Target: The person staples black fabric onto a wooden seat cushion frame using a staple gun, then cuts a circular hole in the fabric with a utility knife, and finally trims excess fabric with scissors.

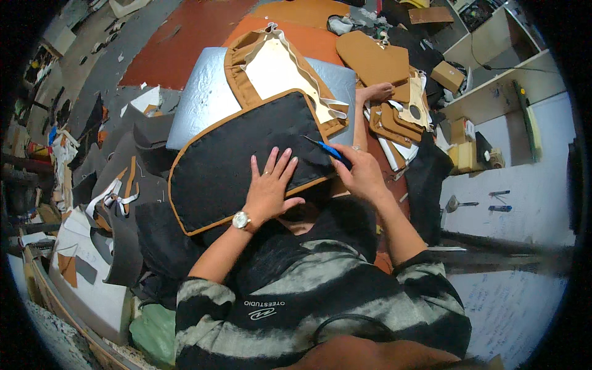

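Note:
A black fabric panel [228, 151] with brown piping round its edge lies across my lap. My left hand [271, 185] rests flat on it, fingers spread, with a watch on the wrist. At the panel's right end my right hand [359, 172] is closed round a slim blue-handled tool [330, 150] with a dark pointed tip. The tip is over the black fabric; whether it is a snip or a knife I cannot tell. Just beyond the panel lies a brown cover [243, 74] with its cream inner side showing.
A shiny silver-blue padded slab [203, 80] lies under the panel and cover. Brown padded pieces [373, 58] are piled at the far right, near a bare foot [375, 92]. Grey foam sheets [139, 203] lie on the left. White shelving [493, 203] stands on the right.

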`<state>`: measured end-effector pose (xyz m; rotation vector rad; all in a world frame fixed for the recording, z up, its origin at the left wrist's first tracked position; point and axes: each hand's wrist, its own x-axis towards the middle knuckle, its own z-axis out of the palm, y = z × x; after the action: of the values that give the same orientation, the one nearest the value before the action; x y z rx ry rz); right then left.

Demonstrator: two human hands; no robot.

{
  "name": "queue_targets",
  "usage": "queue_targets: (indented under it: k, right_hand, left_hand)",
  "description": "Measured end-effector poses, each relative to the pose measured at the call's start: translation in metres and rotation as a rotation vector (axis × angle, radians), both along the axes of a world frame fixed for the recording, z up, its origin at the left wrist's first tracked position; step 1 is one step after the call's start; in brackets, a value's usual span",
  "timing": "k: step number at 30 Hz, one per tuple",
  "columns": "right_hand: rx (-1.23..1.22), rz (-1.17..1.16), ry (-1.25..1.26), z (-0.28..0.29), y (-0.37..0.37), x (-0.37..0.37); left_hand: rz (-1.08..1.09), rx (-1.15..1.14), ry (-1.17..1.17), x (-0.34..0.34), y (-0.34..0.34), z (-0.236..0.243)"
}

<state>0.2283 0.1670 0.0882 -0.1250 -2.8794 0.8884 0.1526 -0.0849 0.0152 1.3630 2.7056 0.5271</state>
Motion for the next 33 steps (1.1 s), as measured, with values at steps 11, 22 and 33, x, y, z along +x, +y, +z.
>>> queue_targets:
  k: [11, 22, 33]
  right_hand:
    - [0.700, 0.435, -0.015, 0.024, -0.024, -0.047]
    - [0.901, 0.621, -0.062, 0.035, -0.045, -0.090]
    - [0.946, 0.602, 0.018, 0.023, -0.037, -0.082]
  left_hand:
    - [0.069, 0.005, 0.336, 0.013, 0.016, -0.053]
    - [0.081, -0.006, 0.354, 0.013, 0.014, -0.060]
    - [0.094, 0.034, 0.362, 0.012, 0.015, -0.060]
